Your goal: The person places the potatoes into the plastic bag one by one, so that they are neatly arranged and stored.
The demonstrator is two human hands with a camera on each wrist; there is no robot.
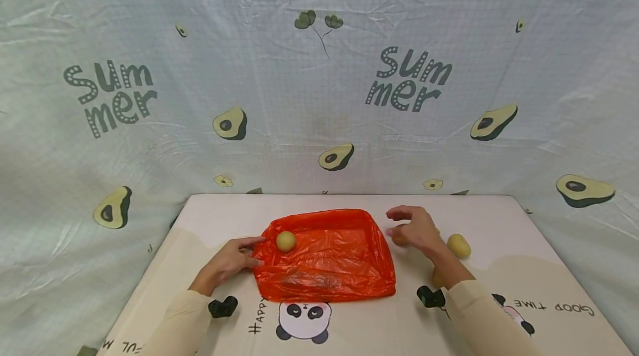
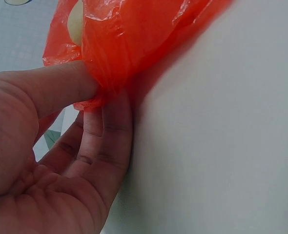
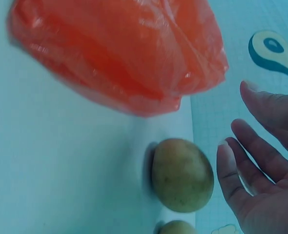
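A thin red plastic bag point(image 1: 324, 256) lies spread wide in a roughly rectangular shape on the table. Inside it, near the left side, sits one round yellowish potato point(image 1: 286, 241). My left hand point(image 1: 232, 259) pinches the bag's left edge, thumb above and fingers beneath, as the left wrist view shows. Past the bag's right side, my right hand point(image 1: 416, 228) hovers with fingers spread and slightly bent, holding nothing. A potato point(image 3: 183, 175) lies close to it in the right wrist view, apart from the fingers. That hand and forearm partly hide potatoes in the head view.
Another potato point(image 1: 459, 246) rests on the table to the right of my right hand. One more point(image 1: 437, 277) shows partly beside the right forearm. The white table point(image 1: 379, 325) has printed pandas and lettering. Behind it hangs a pale curtain point(image 1: 279, 67) with avocado prints.
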